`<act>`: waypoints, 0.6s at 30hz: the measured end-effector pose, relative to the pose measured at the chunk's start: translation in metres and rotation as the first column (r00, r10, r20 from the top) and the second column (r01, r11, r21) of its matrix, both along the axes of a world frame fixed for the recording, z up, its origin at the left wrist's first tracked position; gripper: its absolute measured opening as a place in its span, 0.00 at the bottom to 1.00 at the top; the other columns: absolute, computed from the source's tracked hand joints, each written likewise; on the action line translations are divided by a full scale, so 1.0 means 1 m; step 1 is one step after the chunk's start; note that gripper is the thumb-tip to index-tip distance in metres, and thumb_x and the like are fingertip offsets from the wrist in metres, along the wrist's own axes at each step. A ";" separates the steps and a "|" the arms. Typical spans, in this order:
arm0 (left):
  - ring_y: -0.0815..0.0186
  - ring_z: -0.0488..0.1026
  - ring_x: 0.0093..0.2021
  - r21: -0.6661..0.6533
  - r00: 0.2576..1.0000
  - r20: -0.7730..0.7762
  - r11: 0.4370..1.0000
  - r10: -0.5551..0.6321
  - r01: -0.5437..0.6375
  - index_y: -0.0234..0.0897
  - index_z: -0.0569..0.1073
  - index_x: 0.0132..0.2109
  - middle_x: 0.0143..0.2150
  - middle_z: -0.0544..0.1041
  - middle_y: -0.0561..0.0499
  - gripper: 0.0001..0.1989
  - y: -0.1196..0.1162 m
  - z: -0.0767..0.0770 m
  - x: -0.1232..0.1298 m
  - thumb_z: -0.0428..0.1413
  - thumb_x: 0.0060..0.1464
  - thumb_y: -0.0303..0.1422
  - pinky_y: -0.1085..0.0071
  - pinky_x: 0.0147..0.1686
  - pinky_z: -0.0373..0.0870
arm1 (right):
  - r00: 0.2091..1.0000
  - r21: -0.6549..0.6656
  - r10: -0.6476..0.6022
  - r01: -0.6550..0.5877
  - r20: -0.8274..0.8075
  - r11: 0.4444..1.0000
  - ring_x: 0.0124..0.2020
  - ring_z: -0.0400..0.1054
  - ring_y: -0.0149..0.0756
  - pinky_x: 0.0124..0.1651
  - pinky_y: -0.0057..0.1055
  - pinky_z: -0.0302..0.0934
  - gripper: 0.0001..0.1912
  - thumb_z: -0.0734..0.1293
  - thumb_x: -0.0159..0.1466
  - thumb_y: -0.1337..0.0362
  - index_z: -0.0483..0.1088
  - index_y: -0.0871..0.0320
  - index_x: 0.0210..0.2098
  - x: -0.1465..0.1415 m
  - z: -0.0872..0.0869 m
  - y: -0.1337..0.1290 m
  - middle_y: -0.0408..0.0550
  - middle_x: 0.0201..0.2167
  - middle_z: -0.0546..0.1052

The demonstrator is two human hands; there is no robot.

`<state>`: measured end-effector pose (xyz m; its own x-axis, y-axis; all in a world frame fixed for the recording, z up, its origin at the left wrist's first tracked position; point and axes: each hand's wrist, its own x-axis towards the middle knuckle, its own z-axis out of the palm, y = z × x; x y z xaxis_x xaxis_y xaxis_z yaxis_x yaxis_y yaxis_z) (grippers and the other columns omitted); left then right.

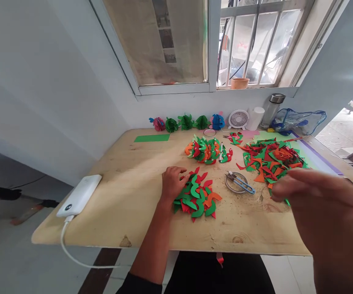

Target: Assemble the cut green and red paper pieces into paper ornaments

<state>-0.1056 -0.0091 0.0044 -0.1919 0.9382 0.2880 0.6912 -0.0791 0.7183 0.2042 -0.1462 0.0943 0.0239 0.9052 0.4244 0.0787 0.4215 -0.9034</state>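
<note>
My left hand (173,182) rests at the left edge of a pile of cut green, red and orange paper pieces (198,196), fingers curled at the pile; whether it grips a piece is hidden. My right hand (305,190) is raised close to the camera at the right, blurred, in front of part of a larger heap of paper scraps (274,157); its fingertips are smeared. Between the two piles lies a round metal dish (236,183) with a blue-handled tool (246,187) on it. Behind the near pile stands a row of folded paper shapes (205,150).
Paper ornaments (186,121) line the wall, beside a small white fan (238,119), a white cylinder (255,118), a glass bottle (272,111) and a clear bag (298,121). A green strip (152,138) lies back left, a white power bank (80,196) at the left edge.
</note>
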 end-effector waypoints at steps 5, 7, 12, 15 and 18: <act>0.58 0.70 0.41 -0.183 0.969 -0.222 0.981 -0.107 0.067 0.40 0.76 0.29 0.33 0.78 0.48 0.04 0.000 0.004 -0.011 0.56 0.45 0.29 0.63 0.43 0.62 | 1.000 -0.115 -0.024 0.023 -0.009 0.993 0.35 0.70 0.37 0.36 0.33 0.65 0.12 0.63 0.62 0.59 0.73 0.52 0.43 -0.026 0.015 0.072 0.48 0.33 0.77; 0.58 0.70 0.40 -0.142 0.989 -0.141 0.989 -0.053 0.033 0.38 0.76 0.29 0.33 0.77 0.48 0.05 0.000 0.008 -0.011 0.55 0.46 0.30 0.63 0.44 0.62 | 0.998 -0.225 -0.021 0.033 0.055 0.974 0.34 0.70 0.35 0.37 0.32 0.64 0.13 0.64 0.61 0.57 0.74 0.55 0.41 -0.019 -0.003 0.086 0.49 0.33 0.77; 0.66 0.70 0.28 -0.117 0.797 0.604 0.992 0.032 0.049 0.35 0.74 0.31 0.26 0.75 0.52 0.10 -0.003 0.028 0.022 0.58 0.44 0.38 0.70 0.32 0.66 | 0.996 -0.349 0.034 -0.004 0.080 0.937 0.32 0.69 0.34 0.35 0.31 0.63 0.17 0.68 0.56 0.53 0.74 0.59 0.37 -0.018 -0.030 0.118 0.48 0.29 0.77; 0.68 0.70 0.25 -0.202 0.483 0.876 0.889 -0.024 0.410 0.34 0.73 0.33 0.26 0.75 0.50 0.14 -0.003 0.035 0.057 0.62 0.41 0.39 0.72 0.26 0.66 | 0.987 -0.429 0.158 -0.138 0.011 0.893 0.30 0.67 0.32 0.34 0.29 0.61 0.18 0.68 0.55 0.52 0.74 0.59 0.37 -0.033 -0.035 0.136 0.47 0.29 0.76; 0.71 0.69 0.23 -0.146 0.304 0.951 0.785 -0.057 0.603 0.32 0.73 0.32 0.23 0.73 0.51 0.14 0.001 0.033 0.084 0.63 0.41 0.37 0.75 0.24 0.63 | 0.955 -0.459 0.262 -0.297 -0.141 0.837 0.26 0.64 0.28 0.30 0.26 0.58 0.16 0.68 0.55 0.52 0.74 0.60 0.32 -0.044 -0.042 0.150 0.45 0.26 0.74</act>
